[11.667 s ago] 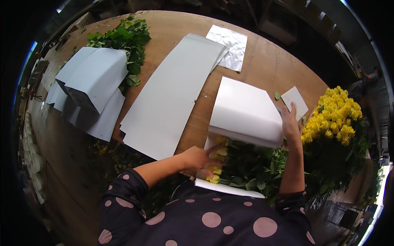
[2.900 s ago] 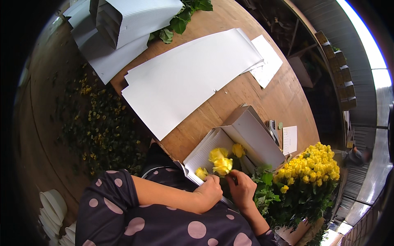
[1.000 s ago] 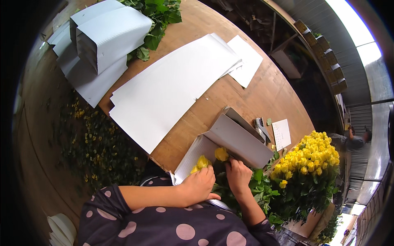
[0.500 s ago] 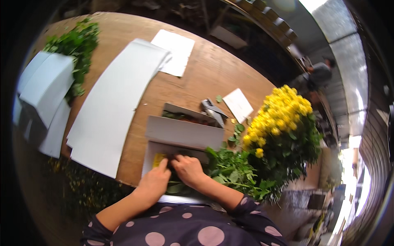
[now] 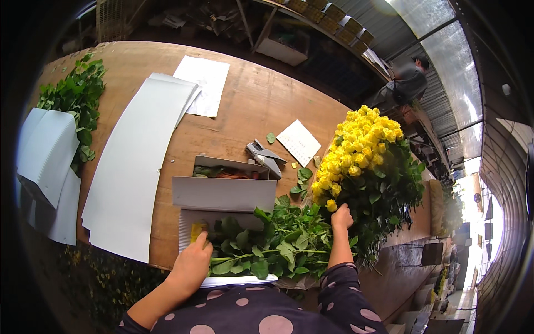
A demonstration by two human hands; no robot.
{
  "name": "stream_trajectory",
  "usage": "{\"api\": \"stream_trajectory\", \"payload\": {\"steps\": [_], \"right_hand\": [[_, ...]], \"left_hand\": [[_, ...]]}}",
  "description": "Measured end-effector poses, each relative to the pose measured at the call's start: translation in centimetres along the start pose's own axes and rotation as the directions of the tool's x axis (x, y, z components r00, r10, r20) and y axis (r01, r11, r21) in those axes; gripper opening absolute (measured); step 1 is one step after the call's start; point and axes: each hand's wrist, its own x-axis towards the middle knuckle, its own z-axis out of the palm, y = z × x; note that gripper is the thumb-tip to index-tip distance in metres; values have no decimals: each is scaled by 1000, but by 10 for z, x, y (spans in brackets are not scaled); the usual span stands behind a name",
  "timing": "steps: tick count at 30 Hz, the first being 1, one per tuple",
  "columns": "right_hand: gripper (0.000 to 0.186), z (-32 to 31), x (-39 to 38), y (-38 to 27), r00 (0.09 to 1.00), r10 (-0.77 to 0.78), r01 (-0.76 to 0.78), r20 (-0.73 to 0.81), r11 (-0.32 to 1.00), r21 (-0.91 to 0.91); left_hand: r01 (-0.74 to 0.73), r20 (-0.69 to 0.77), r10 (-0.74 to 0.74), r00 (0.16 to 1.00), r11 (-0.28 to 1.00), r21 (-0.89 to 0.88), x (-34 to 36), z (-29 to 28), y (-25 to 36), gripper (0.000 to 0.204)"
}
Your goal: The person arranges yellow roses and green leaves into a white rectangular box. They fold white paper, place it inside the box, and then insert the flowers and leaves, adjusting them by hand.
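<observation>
My left hand (image 5: 192,266) is closed, its fingertips at a small yellow piece (image 5: 198,230) inside the corrugated cardboard wrap (image 5: 186,222); what the fingers grip is partly hidden. Green leafy rose stems (image 5: 261,245) lie across that wrap, their leafy ends toward the right. My right hand (image 5: 341,218) is at the near left edge of a big heap of yellow roses (image 5: 361,147). Its fingers are closed just beside a low yellow rose (image 5: 332,205), seemingly around its stem.
Beyond the wrap stands an open cardboard box (image 5: 222,192) with small things inside. A grey stapler (image 5: 264,157) and a white card (image 5: 298,142) lie farther off. Long white sheets (image 5: 139,167) and leafy bunches in white wraps (image 5: 53,145) are at left. A person (image 5: 409,83) stands far right.
My right hand has left the wrap and moved right to the rose heap. My left hand stays by the yellow piece. The leafy stems in the wrap now show more fully.
</observation>
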Motion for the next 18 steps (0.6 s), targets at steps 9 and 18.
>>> {"api": "stream_trajectory", "payload": {"steps": [9, 18], "right_hand": [[20, -80, 0, 49, 852, -58, 398, -520, 716, 573], [15, -156, -8, 102, 842, -254, 537, -476, 312, 784]], "left_hand": [[16, 3, -16, 1000, 1000, 14, -1, 4, -2, 23], [21, -4, -21, 1000, 1000, 19, 0, 2, 0, 21]]}}
